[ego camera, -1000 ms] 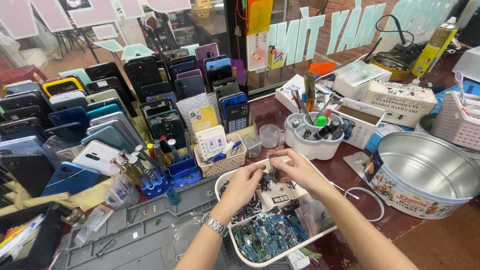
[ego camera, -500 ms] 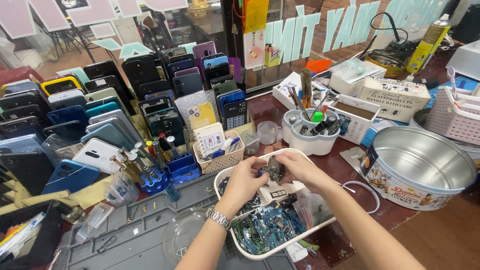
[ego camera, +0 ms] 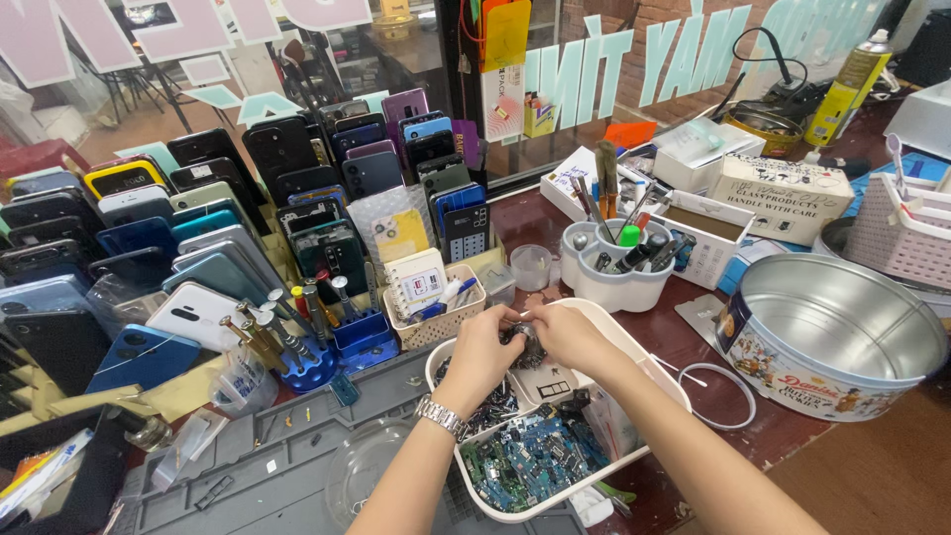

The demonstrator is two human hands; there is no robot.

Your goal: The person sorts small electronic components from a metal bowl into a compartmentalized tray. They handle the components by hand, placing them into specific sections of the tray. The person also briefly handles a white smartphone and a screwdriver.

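Both hands have sunk nearer the white tray (ego camera: pixel 662 369); left hand (ego camera: pixel 482 349) and right hand (ego camera: pixel 565 334) together pinch a small dark part (ego camera: pixel 525 342) between them, just above the tray's far end

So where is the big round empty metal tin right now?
In the head view the big round metal tin sits on the dark table at the person's right, beside the white tray and before the pink basket.

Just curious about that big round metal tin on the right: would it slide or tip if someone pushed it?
The round tin looks empty, so probably light and easy to slide. It sits wide and low, so tipping seems unlikely. Thin metal walls may dent.
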